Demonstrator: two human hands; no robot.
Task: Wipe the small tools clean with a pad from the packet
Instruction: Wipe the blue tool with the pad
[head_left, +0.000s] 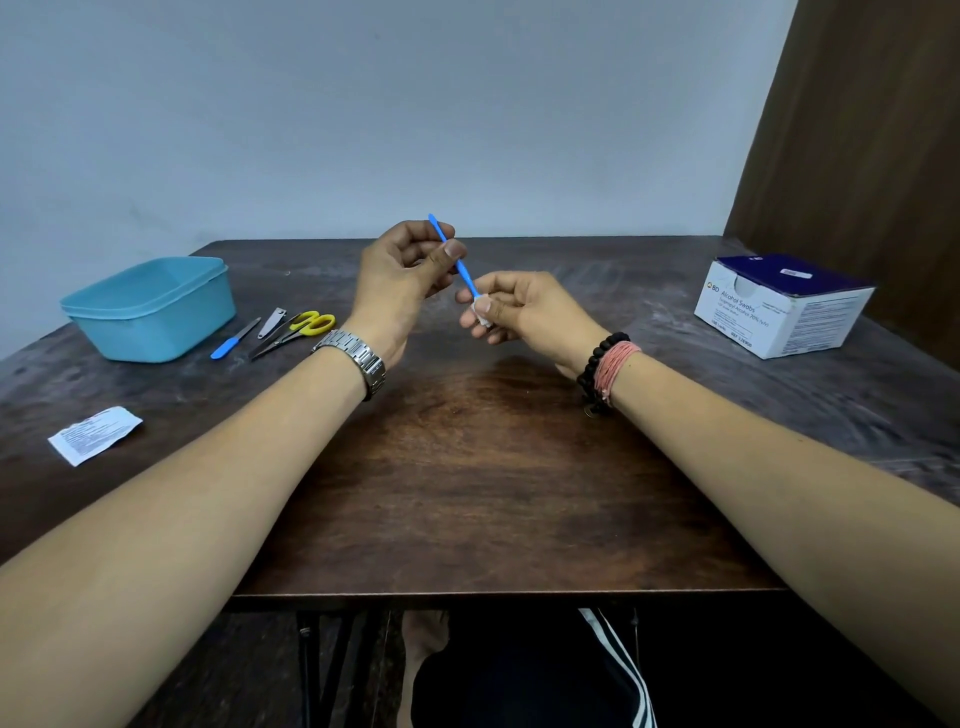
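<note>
Wiping the blue stick, held above the desk (467, 467).

Left hand (400, 280) pinches the blue stick (453, 257) mid-shaft, steadying it; right hand (524, 312) has its grip clamped on the pad (482, 310), wrapped around the lower tip, likely to rub it clean.

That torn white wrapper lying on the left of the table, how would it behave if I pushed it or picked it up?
The torn wrapper looks thin and flat, so it is probably very light and floppy. A push would likely slide it across the wooden table, and a draught might shift it.
</note>
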